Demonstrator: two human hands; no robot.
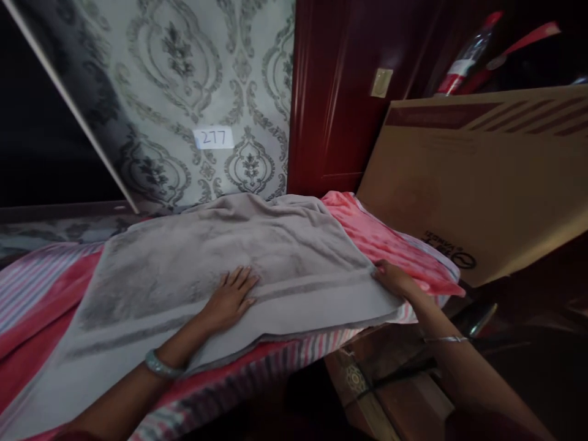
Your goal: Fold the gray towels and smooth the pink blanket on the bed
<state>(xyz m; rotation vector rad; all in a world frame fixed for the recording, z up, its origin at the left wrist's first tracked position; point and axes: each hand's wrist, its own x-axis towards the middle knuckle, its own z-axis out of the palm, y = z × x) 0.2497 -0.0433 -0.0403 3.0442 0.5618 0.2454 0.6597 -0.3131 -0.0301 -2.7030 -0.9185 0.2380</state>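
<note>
L hand (233, 298), fingers spread, is lying flat on a rectangular grey plush towel (151, 269); R hand (394, 280) is pinching its right edge. Towel is lying spread, far side rumpled, over pink-red cloth w/ stripes (390, 239). Beyond, a white paper label, no. "277" (214, 138), is showing on grey patterned wallpaper (179, 86); a lg. brown cardboard box (459, 165) is standing at R.

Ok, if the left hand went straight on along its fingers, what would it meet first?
The left hand lies on the gray towel, so it would likely meet that towel's creases first; how high they stand is unclear.
</note>
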